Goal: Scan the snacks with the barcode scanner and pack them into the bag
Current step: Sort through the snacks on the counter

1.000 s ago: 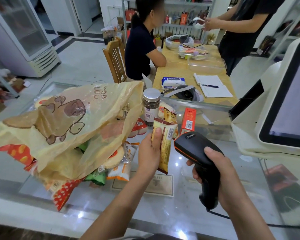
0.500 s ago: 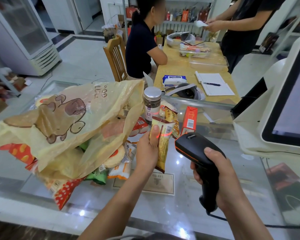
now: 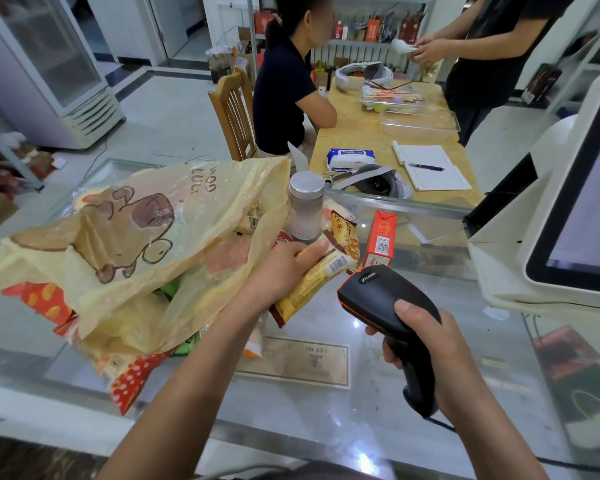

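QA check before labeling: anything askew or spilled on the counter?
Yes: the yellow plastic bag lies slumped on its side on the glass counter, and a red dotted snack packet sticks out from beneath it.

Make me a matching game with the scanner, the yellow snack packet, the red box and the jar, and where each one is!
Things:
1 barcode scanner
2 yellow snack packet
3 red box
4 jar

Places:
A beside the bag, silver lid on
B in the left hand
C in the right hand
D standing on the glass counter, barcode showing

Pairs: 1-C, 2-B, 3-D, 4-A
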